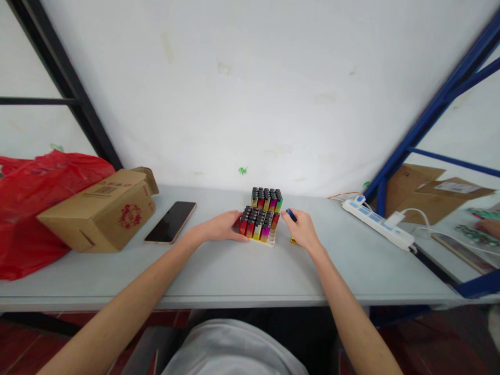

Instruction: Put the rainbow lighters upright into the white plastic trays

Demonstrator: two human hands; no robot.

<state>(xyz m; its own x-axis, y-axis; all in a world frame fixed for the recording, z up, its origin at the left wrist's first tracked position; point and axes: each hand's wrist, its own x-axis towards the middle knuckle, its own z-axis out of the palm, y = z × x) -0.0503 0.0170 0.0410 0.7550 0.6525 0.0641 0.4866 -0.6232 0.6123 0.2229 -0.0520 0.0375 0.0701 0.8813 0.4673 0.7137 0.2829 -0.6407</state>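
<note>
Two blocks of upright, colourful lighters with black tops stand at the middle of the table. The front block (257,223) sits in a pale tray (272,238), whose right front part shows bare slots. Around the left side of this front block, my left hand (225,226) has its fingers and thumb apart and holds the block. The rear block (266,199) stands just behind it. To the right of the tray, my right hand (301,228) is closed on a lighter (291,214) with a dark end. A yellow piece (294,241) shows under that hand.
A black phone (171,222) and a cardboard box (99,211) lie left, beside a red bag (35,208). At right are a white power strip (377,224), a blue frame (422,114), cardboard (420,195) and another person's hand (489,227).
</note>
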